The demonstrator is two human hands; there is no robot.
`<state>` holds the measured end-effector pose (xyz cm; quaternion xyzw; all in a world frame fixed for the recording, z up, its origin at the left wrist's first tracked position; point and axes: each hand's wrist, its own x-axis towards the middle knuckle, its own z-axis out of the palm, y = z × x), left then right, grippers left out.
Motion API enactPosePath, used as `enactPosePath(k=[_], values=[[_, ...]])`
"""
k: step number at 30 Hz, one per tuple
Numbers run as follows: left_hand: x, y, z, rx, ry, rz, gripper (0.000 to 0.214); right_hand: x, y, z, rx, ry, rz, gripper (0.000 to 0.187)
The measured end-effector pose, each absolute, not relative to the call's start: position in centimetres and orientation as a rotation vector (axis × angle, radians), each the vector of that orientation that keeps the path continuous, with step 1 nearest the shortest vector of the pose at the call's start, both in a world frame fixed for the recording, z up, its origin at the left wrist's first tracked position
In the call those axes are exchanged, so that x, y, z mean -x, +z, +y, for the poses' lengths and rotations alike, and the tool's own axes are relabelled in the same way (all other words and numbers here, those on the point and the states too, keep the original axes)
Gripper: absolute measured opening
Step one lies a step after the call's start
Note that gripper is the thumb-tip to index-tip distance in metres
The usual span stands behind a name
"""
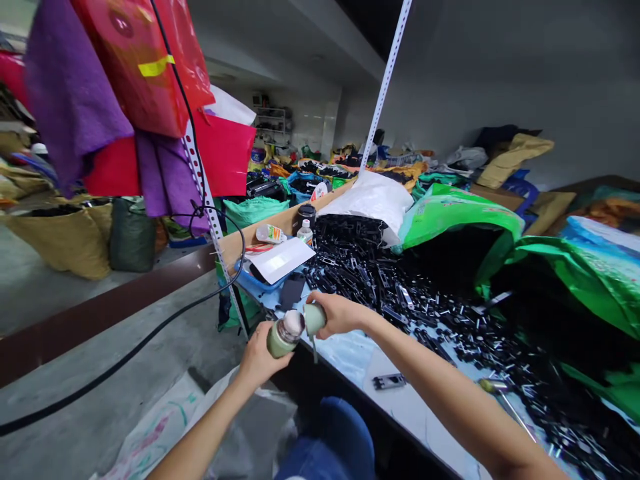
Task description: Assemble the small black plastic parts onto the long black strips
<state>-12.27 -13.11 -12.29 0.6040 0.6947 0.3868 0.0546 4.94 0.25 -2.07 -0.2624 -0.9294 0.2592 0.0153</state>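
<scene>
The left hand (260, 357) grasps the green bottle (283, 339) at its two o'clock, the right hand (336, 314) clasping the lid (314, 320) at nine o'clock.

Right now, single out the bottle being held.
The pale-green bottle: the left hand grips its body, while the right hand holds a matching lid beside its mouth. The clear bottle and white bottle sit farther back, touched by neither hand.

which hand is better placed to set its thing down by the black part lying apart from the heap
Likely the right hand, holding the green lid: it appears nearer the black part and over the table. The left hand, holding the green bottle, seems farther off, outside the table's edge.
</scene>
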Motion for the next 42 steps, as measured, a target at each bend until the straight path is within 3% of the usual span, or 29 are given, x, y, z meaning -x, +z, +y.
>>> enactPosePath(k=[7, 10, 13, 19, 23, 28, 35, 42], values=[[13.9, -12.5, -13.8, -1.656, 1.315, 2.234, 0.048, -6.2, -11.7, 0.8, 0.908, 1.232, -2.252, 0.069], [14.1, -11.7, -13.8, -1.656, 1.303, 2.205, 0.049, -6.2, -13.7, 0.3, 1.035, 1.058, -2.331, 0.085], [13.8, -10.7, -13.7, -1.691, 1.237, 2.126, 0.048, -6.4, -12.2, -0.3, 1.011, 0.849, -2.35, 0.097], [12.3, -8.2, -12.5, -1.762, 1.071, 1.928, 0.048, -5.5, -5.6, -0.8, 0.433, 1.16, -2.289, 0.072], [11.8, -6.5, -11.6, -1.858, 0.916, 1.776, 0.047, -5.0, -3.6, -0.1, 0.32, 1.236, -2.363, 0.051], [12.0, -5.1, -10.5, -1.89, 0.808, 1.768, 0.044, -5.8, -3.5, 0.8, 0.373, 1.078, -2.407, 0.049], [12.8, -3.7, -8.4, -1.904, 0.512, 1.888, 0.044, -9.1, -6.4, 0.9, 0.511, 0.563, -2.221, 0.039], [12.3, -3.0, -5.6, -1.906, 0.105, 1.852, 0.047, -10.9, -8.6, 0.8, 0.662, 0.43, -2.162, 0.034]])
